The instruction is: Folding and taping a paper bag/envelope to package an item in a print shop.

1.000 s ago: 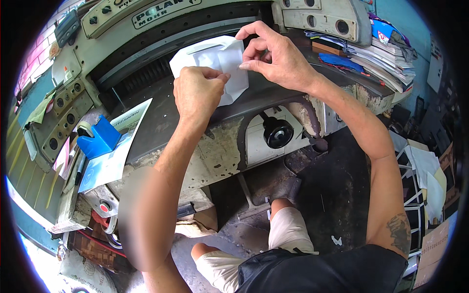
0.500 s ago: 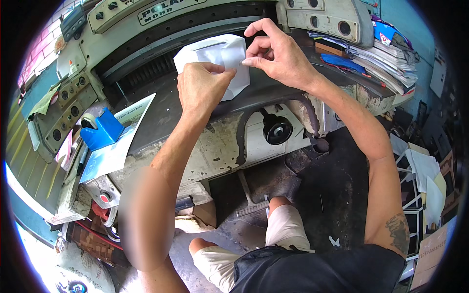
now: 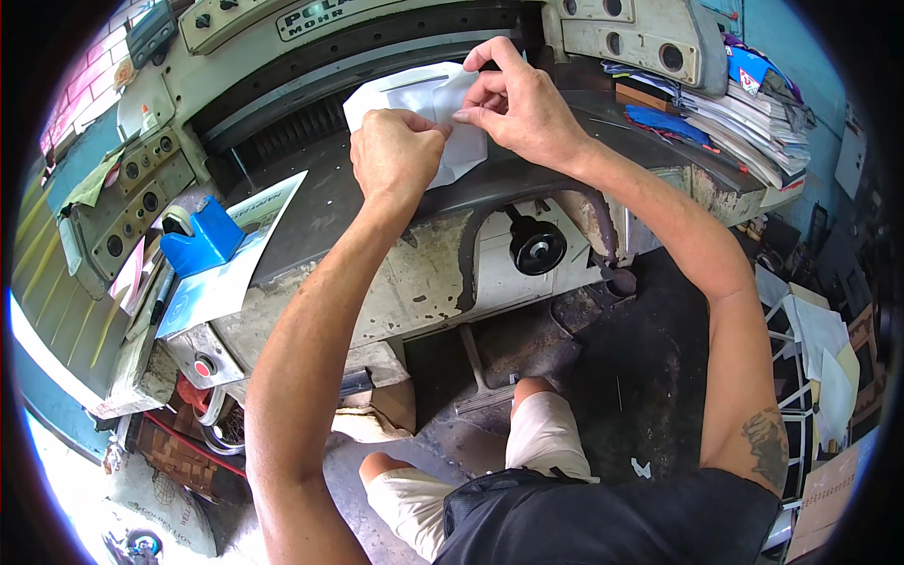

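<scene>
A white folded paper packet (image 3: 400, 94) with angled corners stands on the dark machine table (image 3: 320, 212) in front of me. At its near face my left hand (image 3: 395, 155) is closed, thumb and fingertips pinched against the paper. My right hand (image 3: 527, 108) is at the packet's upper right, its index finger raised along the top edge. Its thumb and other fingers are drawn together over the paper; anything between them is too small to make out. To the left sits a blue tape dispenser (image 3: 202, 243) on a printed sheet (image 3: 226, 287).
The cutting machine (image 3: 377, 42) rises behind the packet. Stacked papers (image 3: 744, 127) and a blue cloth (image 3: 669, 122) lie on the right. A black handwheel (image 3: 539, 247) projects below the table edge, and a red button (image 3: 204, 365) sits at the left front corner.
My right hand has shifted slightly left, its thumb now over the packet's face. The left hand stays pinched at the packet. The whole view has shifted slightly.
</scene>
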Tool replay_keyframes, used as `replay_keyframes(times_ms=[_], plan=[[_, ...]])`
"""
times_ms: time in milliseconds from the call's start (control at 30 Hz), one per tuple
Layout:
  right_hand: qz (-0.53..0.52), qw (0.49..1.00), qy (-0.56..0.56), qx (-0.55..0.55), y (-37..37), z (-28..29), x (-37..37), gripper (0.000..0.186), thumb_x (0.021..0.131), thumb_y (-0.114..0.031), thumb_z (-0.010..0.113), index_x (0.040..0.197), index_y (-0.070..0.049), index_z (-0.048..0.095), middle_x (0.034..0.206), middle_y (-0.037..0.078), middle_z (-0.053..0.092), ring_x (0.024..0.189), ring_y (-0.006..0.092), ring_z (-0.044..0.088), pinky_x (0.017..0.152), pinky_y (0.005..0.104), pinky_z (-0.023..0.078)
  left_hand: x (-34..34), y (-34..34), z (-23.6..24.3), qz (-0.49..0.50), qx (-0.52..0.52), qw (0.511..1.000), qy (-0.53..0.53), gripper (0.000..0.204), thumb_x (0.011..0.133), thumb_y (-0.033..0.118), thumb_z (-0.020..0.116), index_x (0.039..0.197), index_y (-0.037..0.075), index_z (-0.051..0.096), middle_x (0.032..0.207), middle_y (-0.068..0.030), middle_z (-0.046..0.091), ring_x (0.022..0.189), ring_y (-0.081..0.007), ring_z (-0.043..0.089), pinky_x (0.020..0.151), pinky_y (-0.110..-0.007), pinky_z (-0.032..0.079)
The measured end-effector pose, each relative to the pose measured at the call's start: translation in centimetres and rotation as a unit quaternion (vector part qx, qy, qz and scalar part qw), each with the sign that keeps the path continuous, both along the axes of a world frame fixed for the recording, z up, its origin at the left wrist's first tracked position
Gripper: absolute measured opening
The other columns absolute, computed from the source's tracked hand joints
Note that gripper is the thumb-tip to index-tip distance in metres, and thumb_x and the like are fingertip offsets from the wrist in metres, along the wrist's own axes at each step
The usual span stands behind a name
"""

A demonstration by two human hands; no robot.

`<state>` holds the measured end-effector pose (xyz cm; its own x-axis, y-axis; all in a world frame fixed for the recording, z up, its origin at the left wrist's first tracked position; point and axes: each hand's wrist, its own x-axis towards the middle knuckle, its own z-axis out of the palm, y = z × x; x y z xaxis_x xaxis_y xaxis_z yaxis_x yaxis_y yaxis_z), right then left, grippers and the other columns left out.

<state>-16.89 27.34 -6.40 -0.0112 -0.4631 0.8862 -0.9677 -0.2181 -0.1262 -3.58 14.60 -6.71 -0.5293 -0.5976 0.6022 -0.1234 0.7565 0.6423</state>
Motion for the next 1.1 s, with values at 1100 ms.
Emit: replay_keyframes(times_ms=[1100], plan=[[-0.293, 0.949, 0.115, 0.000, -2.9, 1.1, 2.8, 0.061, 0.075, -0.021, 0.085, 0.110, 0.008, 0.044, 0.072, 0.029, 0.070, 0.067, 0.0400, 0.076, 0.063, 0.0465, 0.064, 0.4, 0.1, -0.5, 0.042, -0.083, 0.995, 0.043, 0.012, 0.074, 0.015, 0.077, 0.079, 0.005, 0.077, 0.080, -0.0198, 0.075, 0.079, -0.0338, 0.075, 0.080, -0.044, 0.059]])
